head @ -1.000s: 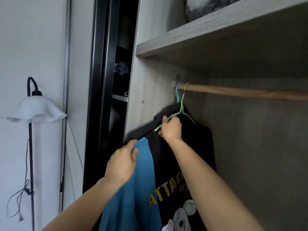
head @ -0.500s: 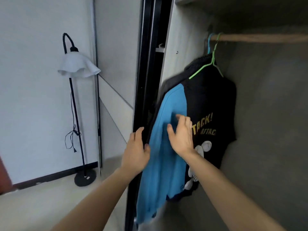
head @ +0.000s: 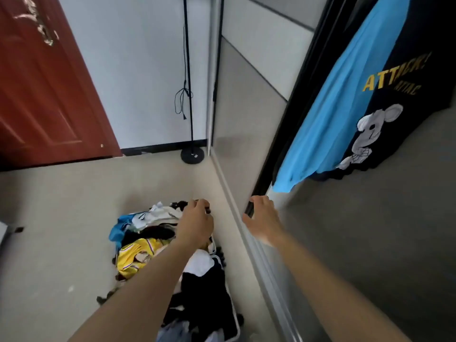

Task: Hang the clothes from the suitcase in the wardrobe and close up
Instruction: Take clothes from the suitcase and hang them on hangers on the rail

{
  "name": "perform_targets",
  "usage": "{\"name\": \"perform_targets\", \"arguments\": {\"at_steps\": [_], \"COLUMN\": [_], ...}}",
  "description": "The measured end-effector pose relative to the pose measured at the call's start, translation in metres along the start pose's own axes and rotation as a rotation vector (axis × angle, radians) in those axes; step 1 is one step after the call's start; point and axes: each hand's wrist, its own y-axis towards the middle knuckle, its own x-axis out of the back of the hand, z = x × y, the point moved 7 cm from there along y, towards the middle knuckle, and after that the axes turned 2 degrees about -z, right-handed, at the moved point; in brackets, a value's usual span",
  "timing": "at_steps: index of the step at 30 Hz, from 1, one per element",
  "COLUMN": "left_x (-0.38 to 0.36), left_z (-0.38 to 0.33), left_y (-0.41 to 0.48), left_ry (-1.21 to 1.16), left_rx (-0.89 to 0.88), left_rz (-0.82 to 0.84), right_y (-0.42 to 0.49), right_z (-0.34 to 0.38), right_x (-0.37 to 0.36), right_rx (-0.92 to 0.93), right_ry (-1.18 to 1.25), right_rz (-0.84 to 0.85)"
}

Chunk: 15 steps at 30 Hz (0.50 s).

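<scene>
We are looking down along the wardrobe [head: 370,243], which is filling the right side of the view, its grey inside open to us and its black door frame running up at a slant. The floor [head: 61,218] is spreading pale to the left of the wardrobe, and a red door [head: 42,95] is standing far left of it. A shirt [head: 345,107], black with a blue panel, yellow lettering and a white mouse figure, is hanging inside the wardrobe at its left end, just beside the black frame. The suitcase [head: 238,327] is lying open on the floor close to the wardrobe's left, and clothes [head: 204,287] in black, white, yellow and blue are heaping in it. A lamp [head: 192,155] is standing in the corner, left of the wardrobe. Our left hand [head: 196,223] is hovering over the far end of the clothes with fingers curling down; we cannot tell whether it is holding anything. Our right hand [head: 262,218] is reaching half open at the foot of the wardrobe frame, gripping nothing we can see.
</scene>
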Motion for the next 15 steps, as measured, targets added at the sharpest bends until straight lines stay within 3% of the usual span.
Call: {"name": "perform_targets", "arguments": {"at_steps": [7,12,15], "left_x": [-0.058,-0.166,-0.234], "left_z": [0.160,0.254,0.301], "left_y": [-0.079,-0.132,-0.147], "left_ry": [0.082,0.043,0.089], "left_rx": [0.287,0.430,0.416], "left_rz": [0.116,0.280,0.342], "right_y": [-0.049,-0.071,-0.078], "right_z": [-0.011,-0.055,-0.098], "right_x": [-0.167,-0.297,-0.377], "right_rx": [0.025,-0.029,-0.047], "right_ry": [-0.054,-0.027,-0.081], "right_rz": [0.366,0.506,0.573]}}
